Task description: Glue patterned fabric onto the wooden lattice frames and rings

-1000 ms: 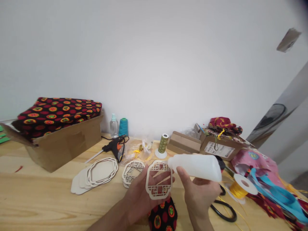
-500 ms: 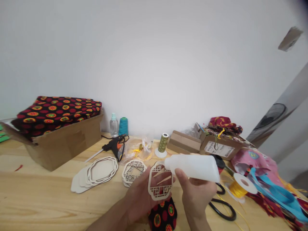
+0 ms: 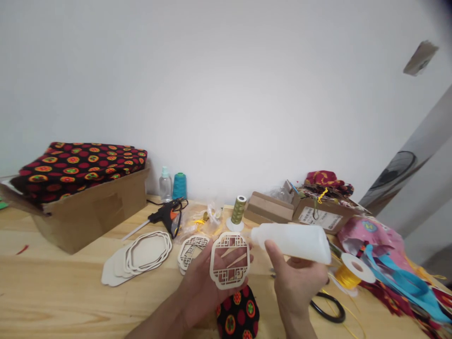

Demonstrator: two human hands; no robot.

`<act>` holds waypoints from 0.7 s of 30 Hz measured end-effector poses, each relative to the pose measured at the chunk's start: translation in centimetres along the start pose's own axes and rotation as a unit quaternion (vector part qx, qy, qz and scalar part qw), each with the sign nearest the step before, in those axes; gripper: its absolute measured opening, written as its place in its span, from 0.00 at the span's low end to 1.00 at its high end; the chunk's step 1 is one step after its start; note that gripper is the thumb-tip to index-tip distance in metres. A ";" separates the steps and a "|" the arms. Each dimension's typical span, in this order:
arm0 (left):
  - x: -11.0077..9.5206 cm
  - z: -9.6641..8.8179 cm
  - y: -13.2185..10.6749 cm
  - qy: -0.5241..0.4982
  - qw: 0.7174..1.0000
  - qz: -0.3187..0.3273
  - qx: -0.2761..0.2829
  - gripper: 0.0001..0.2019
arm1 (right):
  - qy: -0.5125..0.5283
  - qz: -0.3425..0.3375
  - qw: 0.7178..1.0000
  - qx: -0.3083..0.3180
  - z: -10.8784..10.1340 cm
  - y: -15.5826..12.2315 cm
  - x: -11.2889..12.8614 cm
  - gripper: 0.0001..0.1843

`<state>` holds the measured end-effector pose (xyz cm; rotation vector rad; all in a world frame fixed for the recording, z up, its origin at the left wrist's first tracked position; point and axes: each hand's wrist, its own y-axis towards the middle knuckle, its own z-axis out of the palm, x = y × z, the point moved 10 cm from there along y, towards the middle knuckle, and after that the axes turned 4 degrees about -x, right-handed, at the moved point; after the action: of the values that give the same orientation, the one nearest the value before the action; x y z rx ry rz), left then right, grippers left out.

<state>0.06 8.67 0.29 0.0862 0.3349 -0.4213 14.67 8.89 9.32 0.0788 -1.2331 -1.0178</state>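
My left hand (image 3: pixel 201 287) holds a pale wooden lattice panel (image 3: pixel 229 260) upright, its flat face toward me, with the fingers behind the fretwork. A thin wooden sliver or two show across its central opening. My right hand (image 3: pixel 296 287) grips a white plastic squeeze bottle (image 3: pixel 293 242) lying almost level, its nozzle end pointing left toward the panel. Bottle and panel are close but apart. Below the panel lies a black fabric piece with red and green dots (image 3: pixel 238 315), partly hidden behind my left hand.
Wooden frame cutouts (image 3: pixel 137 259) and stacked lattice panels (image 3: pixel 190 253) lie left of my hands. A hot glue gun (image 3: pixel 169 216) and a fabric-filled cardboard box (image 3: pixel 88 221) stand behind them. Right are black-handled scissors (image 3: pixel 326 308), a yellow cord spool (image 3: pixel 349 273), and blue ribbon (image 3: pixel 402 282).
The panel has shifted left and turned flatter toward me. The bottle has moved slightly right, with its nozzle now further from the panel.
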 end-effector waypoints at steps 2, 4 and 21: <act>0.1 0.0 0.0 -0.004 1.000 -0.002 0.001 0.22 | 0.000 -0.002 1.000 0.007 0.2 -0.3 0.1 0.18; 0.2 0.0 -0.1 -0.005 1.000 -0.005 -0.001 0.22 | 0.004 0.006 1.000 0.012 0.4 -0.5 0.0 0.18; 0.2 0.2 -0.2 -0.005 1.000 -0.003 0.000 0.20 | 0.005 0.004 1.000 0.023 0.6 -0.9 0.1 0.21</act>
<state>0.25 8.37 0.43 0.0830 0.3245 -0.4283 13.64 8.61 9.16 0.1137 -1.2473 -0.9807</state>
